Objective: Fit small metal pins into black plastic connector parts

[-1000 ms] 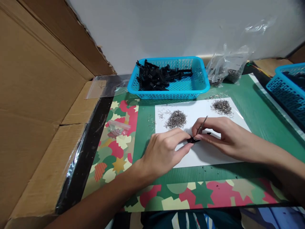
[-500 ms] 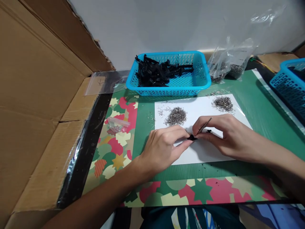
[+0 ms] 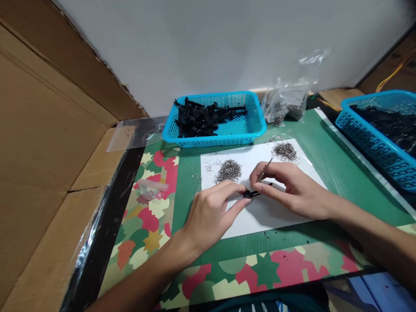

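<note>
Between the thumb and fingers of my left hand (image 3: 212, 206) is one end of a small, narrow black plastic part (image 3: 255, 193), held just over a white sheet of paper (image 3: 250, 223). My right hand (image 3: 289, 188) pinches a thin metal tool like tweezers (image 3: 264, 170), its shaft slanting up past the fingers. The tool's lower end is hidden at my right fingertips, close to the black part. Behind my left hand lies a heap of tiny metal pieces (image 3: 229, 170). A second heap of metal pieces (image 3: 285, 151) sits beyond my right hand.
A blue basket (image 3: 214, 141) of black plastic parts stands at the back. Another blue basket (image 3: 373, 138) is at the right. Clear plastic bags (image 3: 286, 104) of metal pieces lean by the wall. Cardboard (image 3: 48, 143) walls the left side. A small plastic bag (image 3: 151, 189) lies on the left.
The view has shifted, bringing more of the right basket into sight. My right fingers have come away slightly from my left, exposing more of the black part's length.
</note>
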Action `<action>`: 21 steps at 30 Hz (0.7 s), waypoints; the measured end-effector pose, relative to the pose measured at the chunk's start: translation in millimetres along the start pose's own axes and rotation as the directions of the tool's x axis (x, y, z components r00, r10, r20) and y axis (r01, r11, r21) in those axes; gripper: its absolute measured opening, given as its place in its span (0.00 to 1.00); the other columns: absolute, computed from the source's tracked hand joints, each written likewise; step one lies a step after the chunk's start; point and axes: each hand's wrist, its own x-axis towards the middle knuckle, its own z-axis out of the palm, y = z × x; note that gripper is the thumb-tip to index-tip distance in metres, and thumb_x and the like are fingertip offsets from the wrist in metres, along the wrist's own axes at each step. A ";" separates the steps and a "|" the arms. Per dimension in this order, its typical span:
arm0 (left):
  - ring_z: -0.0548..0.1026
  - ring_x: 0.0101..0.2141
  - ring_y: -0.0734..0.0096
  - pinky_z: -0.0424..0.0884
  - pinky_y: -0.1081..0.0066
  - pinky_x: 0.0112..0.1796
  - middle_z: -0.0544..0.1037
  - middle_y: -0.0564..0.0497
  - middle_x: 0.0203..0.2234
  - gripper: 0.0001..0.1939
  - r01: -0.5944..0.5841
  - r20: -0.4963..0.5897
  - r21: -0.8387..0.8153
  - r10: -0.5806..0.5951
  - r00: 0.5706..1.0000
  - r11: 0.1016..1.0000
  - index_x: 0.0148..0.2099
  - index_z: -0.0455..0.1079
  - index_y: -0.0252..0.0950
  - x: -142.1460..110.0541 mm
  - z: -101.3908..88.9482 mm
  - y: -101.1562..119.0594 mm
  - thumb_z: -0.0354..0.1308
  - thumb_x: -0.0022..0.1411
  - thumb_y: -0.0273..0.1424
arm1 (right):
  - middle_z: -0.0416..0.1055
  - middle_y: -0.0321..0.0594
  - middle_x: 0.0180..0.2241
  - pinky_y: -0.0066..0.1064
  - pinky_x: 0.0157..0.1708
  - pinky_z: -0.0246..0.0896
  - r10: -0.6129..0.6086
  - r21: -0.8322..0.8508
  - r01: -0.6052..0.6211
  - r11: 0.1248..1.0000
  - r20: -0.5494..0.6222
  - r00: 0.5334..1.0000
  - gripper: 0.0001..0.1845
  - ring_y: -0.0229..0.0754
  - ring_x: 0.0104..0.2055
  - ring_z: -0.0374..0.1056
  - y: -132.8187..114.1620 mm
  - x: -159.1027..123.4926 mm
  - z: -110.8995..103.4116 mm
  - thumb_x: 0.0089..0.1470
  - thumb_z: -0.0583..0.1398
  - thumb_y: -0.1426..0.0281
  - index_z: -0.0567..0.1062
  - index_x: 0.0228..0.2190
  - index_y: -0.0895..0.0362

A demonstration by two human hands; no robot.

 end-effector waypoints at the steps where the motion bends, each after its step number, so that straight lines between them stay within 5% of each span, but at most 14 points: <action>1: 0.69 0.25 0.75 0.65 0.72 0.30 0.83 0.55 0.37 0.08 -0.006 -0.019 -0.001 0.006 1.000 1.000 0.49 0.78 0.39 -0.1 -0.1 -0.5 0.70 0.69 0.28 | 0.75 0.39 0.38 0.32 0.42 0.65 0.001 0.072 0.003 0.997 -0.051 0.999 0.08 0.41 0.39 0.70 1.6 1.3 -0.9 0.71 0.60 0.67 0.76 0.39 0.56; 5: 0.63 0.24 0.76 0.63 0.72 0.28 0.79 0.57 0.34 0.08 -0.027 -0.069 -0.011 0.026 0.997 1.000 0.49 0.77 0.40 -0.4 -0.5 -0.4 0.68 0.69 0.28 | 0.70 0.38 0.35 0.34 0.40 0.64 -0.007 0.291 0.083 0.953 -0.254 0.967 0.11 0.41 0.37 0.67 12.9 7.2 -7.1 0.73 0.58 0.64 0.75 0.38 0.56; 13: 0.62 0.22 0.78 0.61 0.73 0.23 0.78 0.54 0.32 0.08 -0.187 -0.065 -0.068 0.182 0.981 0.980 0.47 0.74 0.37 -4.1 -4.7 8.9 0.67 0.67 0.25 | 0.60 0.31 0.24 0.31 0.26 0.57 0.104 0.219 -0.012 0.976 -0.416 0.903 0.07 0.37 0.25 0.55 22.7 10.3 -43.8 0.66 0.59 0.68 0.75 0.34 0.56; 17: 0.64 0.20 0.78 0.62 0.73 0.21 0.79 0.53 0.31 0.11 -0.325 -0.008 -0.245 0.333 0.943 0.914 0.49 0.73 0.36 -8.7 -2.8 16.3 0.67 0.65 0.25 | 0.59 0.29 0.21 0.30 0.22 0.48 0.185 0.059 -0.175 0.983 -0.328 0.926 0.09 0.36 0.22 0.53 23.2 9.8 -42.1 0.67 0.60 0.64 0.75 0.36 0.56; 21: 0.74 0.22 0.72 0.67 0.71 0.22 0.81 0.51 0.29 0.12 -0.454 -0.004 -0.216 0.465 0.886 0.864 0.48 0.71 0.35 -11.0 2.8 20.4 0.65 0.62 0.22 | 0.70 0.34 0.26 0.30 0.26 0.49 0.173 -0.188 -0.200 0.962 -0.152 0.973 0.10 0.37 0.26 0.60 18.3 11.6 -13.0 0.68 0.60 0.64 0.78 0.39 0.57</action>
